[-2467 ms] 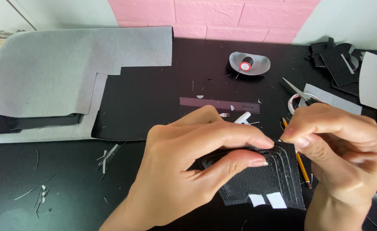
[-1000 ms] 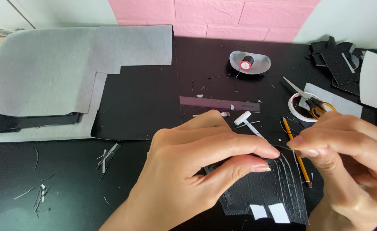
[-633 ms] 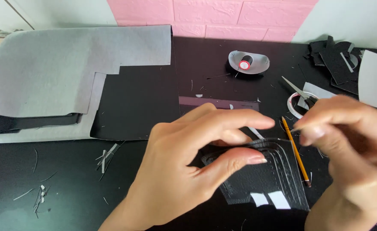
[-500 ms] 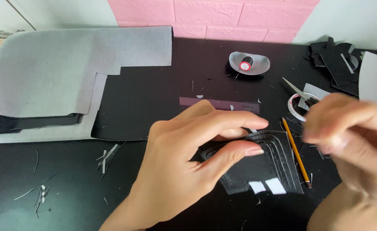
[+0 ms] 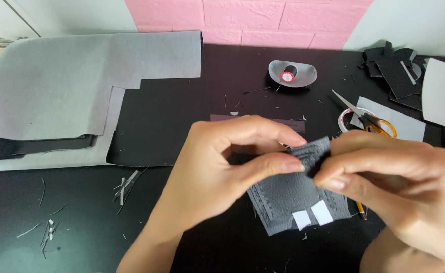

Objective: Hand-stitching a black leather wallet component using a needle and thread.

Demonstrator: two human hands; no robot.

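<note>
Leather first, in the one head view: a small dark grey stitched leather piece (image 5: 295, 194) sits just right of the frame's centre, lifted off the black table (image 5: 182, 116). Its long axis runs from its pinched upper edge down toward the lower middle of the frame, where two small white tabs (image 5: 312, 216) show on its lower edge. The left hand (image 5: 222, 167) comes in from the lower left, thumb and forefinger closed on the upper edge. The right hand (image 5: 399, 187) comes in from the lower right, fingers nipped shut on the same edge, its fingertips almost touching the left's. Both hands are equally near; the piece hangs below their fingers. Orange-handled scissors (image 5: 366, 119) lie at upper right, a thread spool (image 5: 288, 75) top centre, grey sheets (image 5: 71, 86) upper left.
</note>
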